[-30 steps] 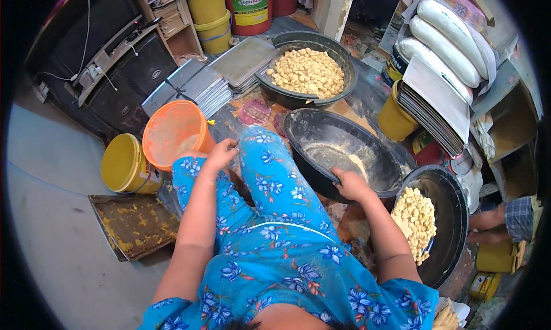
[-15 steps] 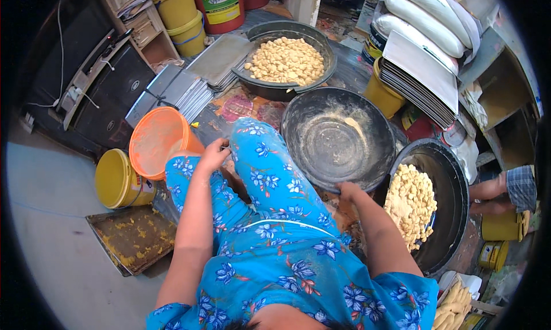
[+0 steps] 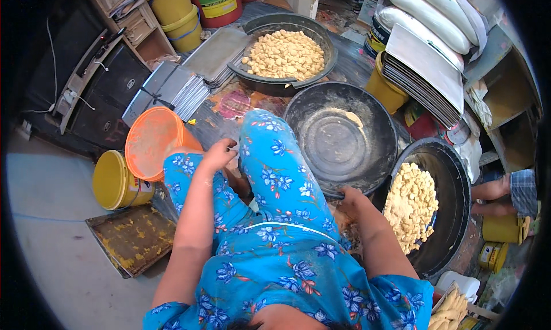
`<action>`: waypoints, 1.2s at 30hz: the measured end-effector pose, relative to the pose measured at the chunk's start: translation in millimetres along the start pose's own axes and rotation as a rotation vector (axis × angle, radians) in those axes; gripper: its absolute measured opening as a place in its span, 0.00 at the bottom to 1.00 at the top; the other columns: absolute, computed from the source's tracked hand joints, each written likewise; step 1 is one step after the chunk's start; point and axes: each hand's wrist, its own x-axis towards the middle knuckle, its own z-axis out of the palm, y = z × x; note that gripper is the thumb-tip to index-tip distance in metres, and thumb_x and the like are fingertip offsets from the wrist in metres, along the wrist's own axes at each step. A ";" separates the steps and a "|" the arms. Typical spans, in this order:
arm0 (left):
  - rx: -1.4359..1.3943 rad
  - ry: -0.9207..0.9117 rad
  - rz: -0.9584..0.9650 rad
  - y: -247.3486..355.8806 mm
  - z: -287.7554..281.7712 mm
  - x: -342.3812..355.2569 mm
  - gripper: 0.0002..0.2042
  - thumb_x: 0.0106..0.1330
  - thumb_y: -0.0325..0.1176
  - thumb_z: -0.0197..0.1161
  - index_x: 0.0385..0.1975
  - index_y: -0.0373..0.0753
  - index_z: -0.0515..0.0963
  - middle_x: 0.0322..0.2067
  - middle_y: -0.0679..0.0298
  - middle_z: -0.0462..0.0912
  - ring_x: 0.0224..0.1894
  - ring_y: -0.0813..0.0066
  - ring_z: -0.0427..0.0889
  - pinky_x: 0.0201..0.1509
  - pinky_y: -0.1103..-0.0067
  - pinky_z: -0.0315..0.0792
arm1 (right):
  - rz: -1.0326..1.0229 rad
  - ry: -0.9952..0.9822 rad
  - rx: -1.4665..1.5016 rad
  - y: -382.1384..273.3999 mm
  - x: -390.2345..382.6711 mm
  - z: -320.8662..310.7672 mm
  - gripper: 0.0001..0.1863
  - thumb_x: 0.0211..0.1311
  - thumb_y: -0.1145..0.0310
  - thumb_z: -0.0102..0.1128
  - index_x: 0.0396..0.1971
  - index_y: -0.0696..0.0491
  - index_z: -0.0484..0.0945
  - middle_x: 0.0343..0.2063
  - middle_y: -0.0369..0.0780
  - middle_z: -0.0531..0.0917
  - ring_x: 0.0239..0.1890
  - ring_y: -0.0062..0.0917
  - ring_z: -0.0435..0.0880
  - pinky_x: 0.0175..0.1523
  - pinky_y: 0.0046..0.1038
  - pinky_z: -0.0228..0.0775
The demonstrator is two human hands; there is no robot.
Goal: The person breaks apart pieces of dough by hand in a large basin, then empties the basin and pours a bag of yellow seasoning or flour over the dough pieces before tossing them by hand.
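My right hand grips the near rim of a wide black basin. Inside that basin is a thin dusting of pale powder, with a small pale lump toward its far right. My left hand rests between my knees, fingers loosely bent and apart, holding nothing that I can see. Right of my right hand, a second black basin holds a heap of pale yellow dough pieces. A third dark basin, at the far side, is filled with similar dough pieces.
An orange bucket and a yellow bucket stand at left, beside a crumb-covered tray. Stacked metal trays lie beyond them. White sacks and more trays are piled at far right. Another person's legs show at right.
The pale powder on the black basin's floor has thinned, showing more dark surface, and the basin has shifted slightly. My right hand stays at its rim. My left hand's fingers have spread a little.
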 end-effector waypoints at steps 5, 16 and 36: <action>0.000 0.027 -0.037 -16.8 3.2 -1.5 0.19 0.52 0.35 0.58 0.43 0.33 0.74 0.42 0.50 0.77 0.45 0.56 0.76 0.49 0.71 0.70 | 0.054 0.227 -0.153 38.0 28.1 0.6 0.31 0.41 0.63 0.68 0.51 0.46 0.72 0.47 0.44 0.76 0.52 0.37 0.73 0.58 0.35 0.60; 0.027 0.503 0.046 -25.2 -10.9 -22.6 0.09 0.49 0.27 0.62 0.32 0.37 0.77 0.28 0.55 0.79 0.34 0.59 0.79 0.37 0.70 0.71 | -0.700 1.015 0.951 -99.3 -28.1 -211.3 0.09 0.49 0.77 0.62 0.31 0.56 0.74 0.21 0.30 0.72 0.23 0.12 0.68 0.29 0.15 0.61; -0.972 1.295 0.065 -33.3 -66.7 -151.9 0.06 0.61 0.30 0.58 0.32 0.35 0.73 0.24 0.65 0.78 0.30 0.82 0.76 0.36 0.82 0.71 | -0.948 0.480 0.360 -342.1 -16.4 -135.3 0.06 0.45 0.78 0.66 0.23 0.60 0.77 0.19 0.38 0.80 0.22 0.15 0.76 0.30 0.20 0.69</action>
